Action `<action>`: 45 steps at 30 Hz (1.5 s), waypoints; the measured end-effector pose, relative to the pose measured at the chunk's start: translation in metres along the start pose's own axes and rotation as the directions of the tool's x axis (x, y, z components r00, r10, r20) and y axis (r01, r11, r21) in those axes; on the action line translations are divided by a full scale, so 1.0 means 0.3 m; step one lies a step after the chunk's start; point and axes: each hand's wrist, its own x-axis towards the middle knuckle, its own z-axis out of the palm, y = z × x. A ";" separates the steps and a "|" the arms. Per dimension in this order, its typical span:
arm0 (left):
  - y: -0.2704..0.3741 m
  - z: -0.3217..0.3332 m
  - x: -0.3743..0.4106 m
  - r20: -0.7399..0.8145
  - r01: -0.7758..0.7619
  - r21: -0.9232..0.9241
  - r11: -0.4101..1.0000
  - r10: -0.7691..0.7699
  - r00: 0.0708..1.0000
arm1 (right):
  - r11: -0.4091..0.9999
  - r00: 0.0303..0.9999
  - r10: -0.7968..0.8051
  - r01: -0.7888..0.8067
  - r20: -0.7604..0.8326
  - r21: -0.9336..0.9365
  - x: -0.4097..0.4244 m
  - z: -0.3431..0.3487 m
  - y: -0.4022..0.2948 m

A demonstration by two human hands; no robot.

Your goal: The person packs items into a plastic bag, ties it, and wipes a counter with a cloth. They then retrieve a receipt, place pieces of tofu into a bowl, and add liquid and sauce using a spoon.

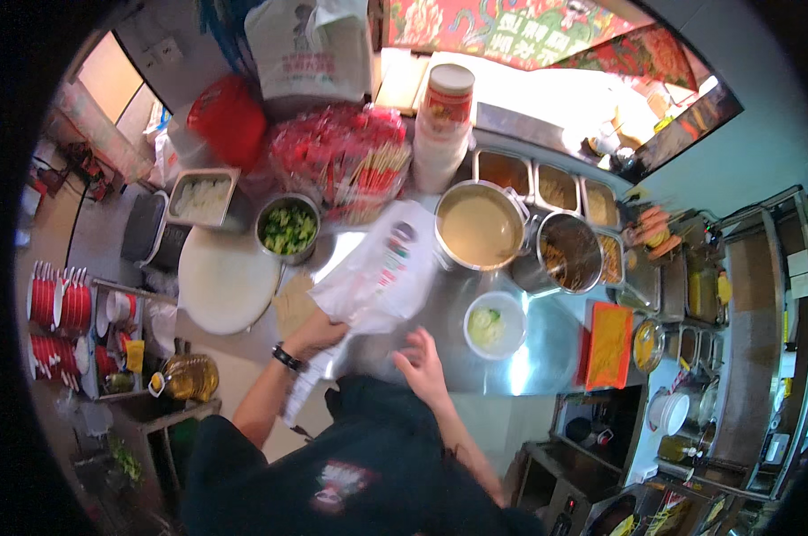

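Observation:
My left hand [320, 333], with a dark band on the wrist, grips the near end of a white plastic carrier bag [377, 281]. The bag is flat and bears printing; it stretches away over the steel counter [424, 321]. Below that hand hangs a white paper strip [304, 388]; whether the hand holds it too, I cannot tell. My right hand [420, 365] is apart from the bag, blurred, its fingers spread with nothing in them. To its right stands a white plastic bowl [514, 335] with green vegetable pieces and pale slices inside.
Beyond the bag stand a pot of beige liquid [481, 224], a steel pot of dark food [571, 251], stacked tubs [440, 147] and wrapped chopsticks [377, 167]. Leftwards are a round white board [226, 281], chopped greens in a pot [286, 231] and an oil jug [189, 376]. An orange tray [609, 345] lies right.

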 end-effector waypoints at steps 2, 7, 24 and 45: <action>-0.152 0.049 -0.096 0.228 -0.269 0.425 0.865 0.185 0.956 | 0.972 0.991 -0.118 0.128 0.062 -0.197 0.021 0.053 0.017; 0.004 0.167 -0.231 -0.223 0.071 0.259 0.963 -0.012 0.975 | 0.948 0.991 -0.134 0.134 0.022 -0.290 0.070 0.045 0.042; -0.013 0.238 -0.164 -0.508 0.081 0.198 0.977 0.031 0.861 | 0.503 0.474 -0.768 0.863 0.431 -0.052 -0.217 -0.115 -0.278; -0.175 0.461 -0.105 0.303 -0.181 0.857 0.483 -0.187 0.934 | 0.589 0.743 0.057 0.514 0.667 -0.623 0.161 -0.211 0.095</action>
